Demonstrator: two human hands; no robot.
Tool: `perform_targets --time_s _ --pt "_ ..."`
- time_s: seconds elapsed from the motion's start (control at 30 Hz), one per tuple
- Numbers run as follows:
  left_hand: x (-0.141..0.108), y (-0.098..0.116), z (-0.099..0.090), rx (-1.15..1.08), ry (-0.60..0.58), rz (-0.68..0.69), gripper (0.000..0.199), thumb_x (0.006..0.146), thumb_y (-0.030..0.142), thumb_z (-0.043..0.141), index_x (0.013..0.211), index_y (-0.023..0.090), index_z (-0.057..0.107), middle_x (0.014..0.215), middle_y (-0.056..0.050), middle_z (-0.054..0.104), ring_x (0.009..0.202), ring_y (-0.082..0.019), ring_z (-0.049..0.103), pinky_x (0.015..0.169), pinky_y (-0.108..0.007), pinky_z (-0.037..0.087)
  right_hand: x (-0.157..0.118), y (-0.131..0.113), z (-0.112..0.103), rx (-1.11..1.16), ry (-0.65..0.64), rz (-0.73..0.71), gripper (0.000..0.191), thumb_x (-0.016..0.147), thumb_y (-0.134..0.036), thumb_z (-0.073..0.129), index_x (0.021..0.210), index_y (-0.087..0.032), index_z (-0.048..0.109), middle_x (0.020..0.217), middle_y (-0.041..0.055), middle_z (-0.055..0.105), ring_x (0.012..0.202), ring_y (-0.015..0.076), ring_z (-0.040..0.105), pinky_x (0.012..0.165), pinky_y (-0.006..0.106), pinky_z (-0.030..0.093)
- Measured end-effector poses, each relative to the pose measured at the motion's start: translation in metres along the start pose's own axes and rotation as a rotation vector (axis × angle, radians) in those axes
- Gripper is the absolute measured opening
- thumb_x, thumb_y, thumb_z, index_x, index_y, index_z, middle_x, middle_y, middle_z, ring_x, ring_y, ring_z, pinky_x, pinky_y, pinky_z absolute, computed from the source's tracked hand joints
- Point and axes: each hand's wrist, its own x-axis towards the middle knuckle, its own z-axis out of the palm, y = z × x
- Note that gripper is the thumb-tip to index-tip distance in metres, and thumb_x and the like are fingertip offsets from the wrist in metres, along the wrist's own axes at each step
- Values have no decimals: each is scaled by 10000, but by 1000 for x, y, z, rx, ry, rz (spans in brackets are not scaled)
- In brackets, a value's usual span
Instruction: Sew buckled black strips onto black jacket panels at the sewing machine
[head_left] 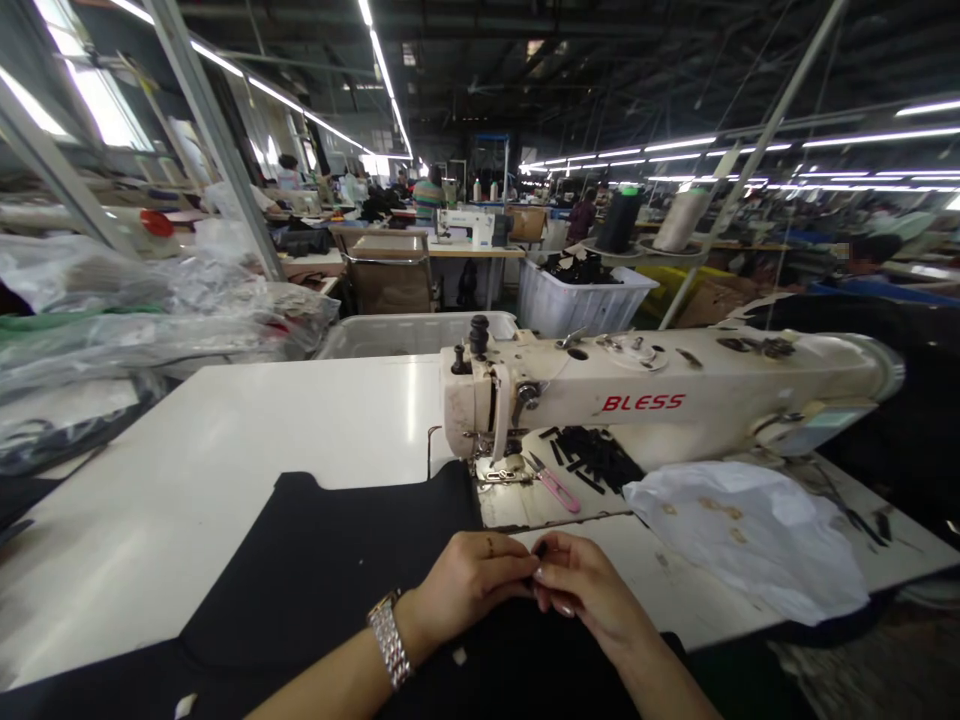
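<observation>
The left hand (480,575) and right hand (581,582) pinch a small black piece (541,549) between their fingertips, over the dark cloth (337,550). A loosened pinch could drop the piece, and matching colour could hide it; nearby snips (558,490) could snag the cloth.

Bright windows (105,100) slant at the left; rows of strip lights (386,75) run far back beneath a dark ceiling (480,50). Beyond the near white tabletop (300,420), a metal post (214,130) leans at left, and a smaller tabletop (472,253) stands farther off.
</observation>
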Motion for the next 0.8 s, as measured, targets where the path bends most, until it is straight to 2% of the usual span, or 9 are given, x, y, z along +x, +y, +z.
perform_targets --time_s 0.13,0.3,0.33,0.4,0.5,0.57,0.67,0.8 --pt "0 3 -2 -13 19 78 178 832 239 484 915 137 604 811 -71 638 715 -124 605 626 -180 494 -8 -3 0 -89 8 19 258 584 -331 643 686 -125 527 483 -13 566 333 50 442 321 167 161" --pt "4 12 2 78 36 149 107 806 186 503 835 153 600 767 -61 623 656 -126 579 579 -203 473 -17 -5 1 -292 43 4 293 640 -426 534 629 -134 518 491 -15 537 338 62 452 321 173 198" --pt "4 12 4 61 68 112 92 796 179 508 812 151 594 769 -64 620 663 -127 581 585 -204 474 -19 -7 -5 -349 69 0 294 645 -430 515 656 -137 531 510 -8 548 355 76 470 325 178 212" --pt "2 10 6 -6 156 -50 68 777 170 516 763 148 579 736 -59 622 646 -122 589 583 -195 477 -22 -15 -27 -571 245 -64 289 656 -414 473 732 -151 563 553 5 578 416 111 522 355 199 288" --pt "1 2 9 -259 278 -427 69 759 207 538 733 146 556 649 -36 631 583 -121 611 556 -188 495 -28 -34 -81 -975 641 -184 242 651 -348 451 743 -182 602 571 18 608 528 160 577 529 265 408" --pt "2 -3 10 -533 373 -630 151 702 264 611 700 141 524 660 -32 638 588 -138 629 572 -205 516 -30 -47 -117 -1084 775 -180 182 611 -312 483 654 -191 612 609 48 629 584 204 583 585 309 401" --pt "6 -8 9 -825 495 -765 298 569 287 724 697 133 503 674 -14 632 591 -142 635 602 -214 525 -25 -56 -153 -1173 812 -154 119 559 -287 548 586 -208 632 587 43 636 596 229 578 566 312 380" --pt "9 -9 6 -946 521 -823 331 526 285 755 709 109 542 594 -4 619 591 -133 631 611 -195 515 -11 -51 -170 -1233 767 -175 60 514 -222 602 551 -224 649 529 -4 626 526 180 568 515 260 370"
